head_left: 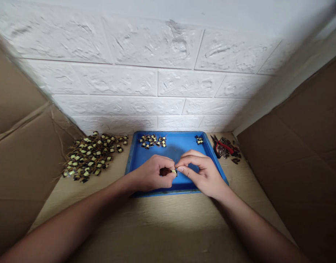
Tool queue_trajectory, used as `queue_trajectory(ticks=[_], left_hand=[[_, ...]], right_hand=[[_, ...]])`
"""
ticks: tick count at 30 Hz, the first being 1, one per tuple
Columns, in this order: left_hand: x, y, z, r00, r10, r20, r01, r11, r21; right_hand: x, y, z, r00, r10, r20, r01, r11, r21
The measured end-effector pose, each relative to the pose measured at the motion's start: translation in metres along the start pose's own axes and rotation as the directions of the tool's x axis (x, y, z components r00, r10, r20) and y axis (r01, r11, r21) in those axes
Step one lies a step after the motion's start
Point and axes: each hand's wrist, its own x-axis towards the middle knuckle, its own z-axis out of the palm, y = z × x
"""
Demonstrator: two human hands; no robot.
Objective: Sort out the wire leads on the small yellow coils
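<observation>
- Head view: two bare forearms (pixel 88 210) reach in over a pale tabletop (pixel 168 226), meeting above the near half of a blue tray (pixel 181 191).
- The left hand (pixel 157 173) pinches a small part (pixel 173 171) with a yellow band between thumb and curled forefinger, the band showing at the fingertips.
- The right hand (pixel 202 173) brings thumb and forefinger together at the part's right end, touching it; whether they grip it, one cannot tell.
- Left of the tray, a heap of similar yellow-banded parts (pixel 90 153) spreads across the tabletop.
- Right of the tray, red-handled pliers (pixel 225 147) lie among small dark bits (pixel 235 160).
- Toward the tray's far edge sit two groups of banded parts, a larger cluster (pixel 153 140) left, a smaller cluster (pixel 199 140) right.
- Behind stands a white brick-patterned wall (pixel 137 80).
</observation>
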Motion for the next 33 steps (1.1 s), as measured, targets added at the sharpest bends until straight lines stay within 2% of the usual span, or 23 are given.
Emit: queue_trajectory(ticks=[9,14,17,24,33], left_hand=[[0.0018,0.0001,0.0031,1.0,0.0,-0.011,0.001,0.997,0.074],[0.001,-0.0024,0.0034,1.0,0.01,-0.02,-0.008,0.995,0.103],[0.0008,-0.0012,0.0027,0.999,0.02,-0.037,-0.016,0.995,0.102],[0.0007,0.0055,-0.0014,0.997,0.023,-0.067,-0.025,0.999,-0.022],[0.0004,0.002,-0.0024,0.999,0.017,-0.033,-0.02,0.995,-0.097]], right_hand=[[0.0015,-0.0047,-0.0024,0.998,-0.011,0.067,0.013,0.999,-0.033],[-0.0027,-0.0041,-0.0018,0.997,-0.051,0.05,0.057,0.99,-0.128],[-0.0033,-0.0043,-0.0006,0.998,-0.058,0.019,0.06,0.991,-0.119],[0.0013,-0.0064,-0.0018,0.998,0.017,-0.053,-0.017,1.0,-0.003],[0.0002,-0.0096,-0.0008,0.998,-0.009,-0.063,0.006,0.999,-0.046]])
